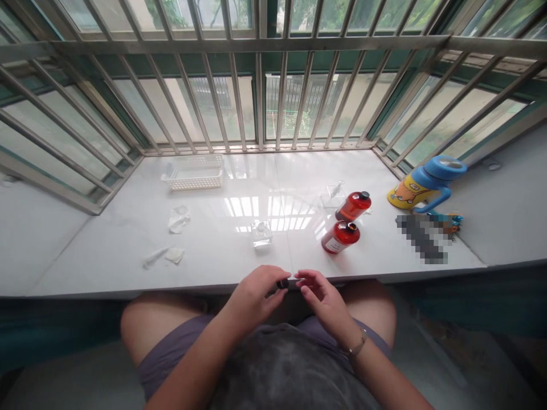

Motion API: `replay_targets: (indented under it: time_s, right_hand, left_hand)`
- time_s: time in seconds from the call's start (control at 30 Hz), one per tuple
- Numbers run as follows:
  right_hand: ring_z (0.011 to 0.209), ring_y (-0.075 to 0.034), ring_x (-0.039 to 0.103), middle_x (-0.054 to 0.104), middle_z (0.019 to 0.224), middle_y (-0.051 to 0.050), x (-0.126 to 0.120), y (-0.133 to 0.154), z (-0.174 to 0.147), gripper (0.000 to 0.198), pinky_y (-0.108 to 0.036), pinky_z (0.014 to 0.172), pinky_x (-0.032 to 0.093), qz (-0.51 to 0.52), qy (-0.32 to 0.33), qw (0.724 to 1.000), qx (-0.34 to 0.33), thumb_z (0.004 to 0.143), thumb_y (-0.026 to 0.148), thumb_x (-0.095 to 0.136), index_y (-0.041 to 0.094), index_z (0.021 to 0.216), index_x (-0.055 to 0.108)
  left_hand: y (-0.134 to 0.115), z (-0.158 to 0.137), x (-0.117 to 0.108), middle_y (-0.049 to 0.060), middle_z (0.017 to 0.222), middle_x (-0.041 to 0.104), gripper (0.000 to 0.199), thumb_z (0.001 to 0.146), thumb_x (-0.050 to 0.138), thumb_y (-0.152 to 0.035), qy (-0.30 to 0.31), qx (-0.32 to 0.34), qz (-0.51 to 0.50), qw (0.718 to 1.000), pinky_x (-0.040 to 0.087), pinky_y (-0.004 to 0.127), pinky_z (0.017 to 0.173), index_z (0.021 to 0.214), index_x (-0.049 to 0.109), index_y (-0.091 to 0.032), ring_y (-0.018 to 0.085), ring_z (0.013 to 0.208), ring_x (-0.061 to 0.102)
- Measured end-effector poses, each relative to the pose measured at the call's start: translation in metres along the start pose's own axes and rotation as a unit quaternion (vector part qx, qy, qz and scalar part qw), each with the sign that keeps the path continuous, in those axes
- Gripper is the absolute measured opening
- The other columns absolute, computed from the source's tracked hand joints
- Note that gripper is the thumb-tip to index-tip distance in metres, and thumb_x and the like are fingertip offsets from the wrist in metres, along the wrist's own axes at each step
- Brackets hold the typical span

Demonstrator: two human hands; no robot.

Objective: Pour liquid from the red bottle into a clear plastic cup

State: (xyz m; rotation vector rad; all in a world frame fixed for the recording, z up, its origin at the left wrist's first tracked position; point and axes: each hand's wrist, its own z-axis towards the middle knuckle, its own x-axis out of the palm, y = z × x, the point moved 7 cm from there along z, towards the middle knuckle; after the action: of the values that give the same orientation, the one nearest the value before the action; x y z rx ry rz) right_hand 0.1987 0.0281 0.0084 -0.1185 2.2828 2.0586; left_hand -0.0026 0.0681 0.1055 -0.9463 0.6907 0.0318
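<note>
Just in front of the table's front edge, my left hand (261, 291) pinches a small black cap (282, 283) between thumb and fingers. Close to its right is my right hand (322, 296), fingers apart and curved, with nothing visible in them. Beyond my hands stands a small clear glass bottle (261, 236). To the right, a red bottle (341, 237) shows an uncovered mouth, and behind it another red bottle (352, 207) has a black top. A second clear glass container (333, 195) sits behind those bottles, with a small clear piece at its top.
A white perforated basket (196, 172) lies at the back left. Crumpled clear plastic (179, 219) and a small white scrap (175, 255) lie on the left. At the right stands a blue and yellow flask (423, 183), near a blurred dark object (422, 239). Metal bars (256, 44) enclose the white tabletop (98, 245).
</note>
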Motion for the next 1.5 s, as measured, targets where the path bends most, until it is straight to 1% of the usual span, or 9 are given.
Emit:
replay_targets:
  time_s: [0.17, 0.4, 0.5, 0.67, 0.87, 0.97, 1.03, 1.23, 1.5]
  right_hand:
    - [0.113, -0.029, 0.073, 0.079, 0.117, -0.009, 0.021, 0.007, 0.009, 0.041, -0.044, 0.104, 0.057, 0.115, 0.031, 0.992, 0.035, 0.095, 0.060, 0.075, 0.025, 0.117, 0.075]
    - [0.109, -0.027, 0.073, 0.080, 0.114, -0.008, 0.027, -0.006, 0.009, 0.039, -0.041, 0.100, 0.057, 0.201, 0.039, 0.975, 0.081, 0.087, 0.051, 0.088, 0.025, 0.115, 0.077]
    - [0.107, -0.027, 0.074, 0.080, 0.112, -0.008, 0.021, -0.001, 0.007, 0.040, -0.042, 0.098, 0.060, 0.207, 0.021, 0.975, 0.074, 0.084, 0.050, 0.091, 0.025, 0.112, 0.077]
    - [0.101, -0.027, 0.076, 0.081, 0.109, -0.008, -0.043, 0.036, 0.007, 0.032, -0.045, 0.096, 0.063, 0.079, -0.161, 0.983, -0.039, 0.085, 0.048, 0.089, 0.025, 0.104, 0.077]
    - [0.115, -0.030, 0.073, 0.077, 0.119, -0.010, -0.119, 0.110, 0.019, 0.026, -0.055, 0.108, 0.059, -0.217, -0.313, 0.894, -0.235, 0.095, 0.040, 0.079, 0.024, 0.115, 0.075]
    - [0.115, -0.029, 0.073, 0.078, 0.119, -0.010, -0.127, 0.130, 0.032, 0.019, -0.053, 0.107, 0.059, -0.358, -0.313, 0.830, -0.291, 0.100, 0.034, 0.074, 0.024, 0.116, 0.076]
    - [0.113, -0.028, 0.073, 0.078, 0.118, -0.011, -0.127, 0.132, 0.041, 0.018, -0.051, 0.105, 0.060, -0.397, -0.301, 0.809, -0.312, 0.102, 0.031, 0.071, 0.024, 0.117, 0.076]
    - [0.111, -0.030, 0.075, 0.080, 0.117, -0.011, -0.127, 0.117, 0.058, 0.021, -0.051, 0.101, 0.062, -0.434, -0.278, 0.797, -0.315, 0.105, 0.030, 0.066, 0.023, 0.123, 0.075]
    - [0.112, -0.028, 0.074, 0.079, 0.123, -0.010, -0.129, 0.111, 0.060, 0.027, -0.050, 0.103, 0.063, -0.435, -0.235, 0.799, -0.342, 0.104, 0.024, 0.067, 0.026, 0.129, 0.077]
  left_hand:
    - [-0.022, 0.003, 0.026, 0.009, 0.121, 0.078, 0.033, 0.103, 0.063, -0.015, 0.037, 0.061, 0.032, 0.997, 0.063, 0.041, 0.099, 0.134, 0.063, -0.027, 0.024, 0.111, 0.074]
    - [-0.019, -0.002, 0.030, 0.009, 0.116, 0.078, 0.025, 0.107, 0.055, -0.016, 0.025, 0.073, 0.059, 0.995, 0.062, 0.041, 0.099, 0.130, 0.065, -0.022, 0.022, 0.107, 0.074]
    - [-0.020, -0.002, 0.032, 0.011, 0.128, 0.075, 0.031, 0.107, 0.061, -0.019, 0.018, 0.076, 0.058, 0.995, 0.061, 0.042, 0.106, 0.137, 0.062, -0.022, 0.023, 0.118, 0.072]
    - [-0.012, 0.007, 0.033, 0.014, 0.142, 0.068, 0.051, 0.099, 0.077, -0.034, -0.003, 0.038, 0.037, 0.999, 0.059, 0.045, 0.113, 0.144, 0.058, -0.024, 0.027, 0.132, 0.067]
    - [0.020, 0.060, 0.057, 0.015, 0.145, 0.066, 0.067, 0.090, 0.086, -0.038, -0.004, -0.059, -0.015, 0.998, 0.053, 0.055, 0.119, 0.147, 0.054, -0.025, 0.032, 0.137, 0.064]
    - [0.027, 0.102, 0.086, 0.019, 0.158, 0.057, 0.091, 0.081, 0.093, -0.047, 0.030, -0.066, -0.032, 0.997, 0.046, 0.059, 0.125, 0.156, 0.047, -0.022, 0.038, 0.148, 0.055]
    - [0.028, 0.131, 0.104, 0.022, 0.162, 0.052, 0.107, 0.074, 0.097, -0.052, 0.039, -0.055, -0.043, 0.997, 0.043, 0.061, 0.127, 0.160, 0.042, -0.019, 0.041, 0.152, 0.050]
    - [0.024, 0.190, 0.149, 0.021, 0.159, 0.056, 0.110, 0.072, 0.096, -0.035, 0.084, 0.004, -0.102, 0.991, 0.048, 0.059, 0.121, 0.165, 0.038, -0.021, 0.043, 0.146, 0.056]
    - [0.039, 0.189, 0.171, 0.017, 0.164, 0.054, 0.105, 0.077, 0.088, -0.031, 0.086, -0.022, -0.116, 0.989, 0.049, 0.054, 0.121, 0.167, 0.035, -0.025, 0.038, 0.147, 0.057]
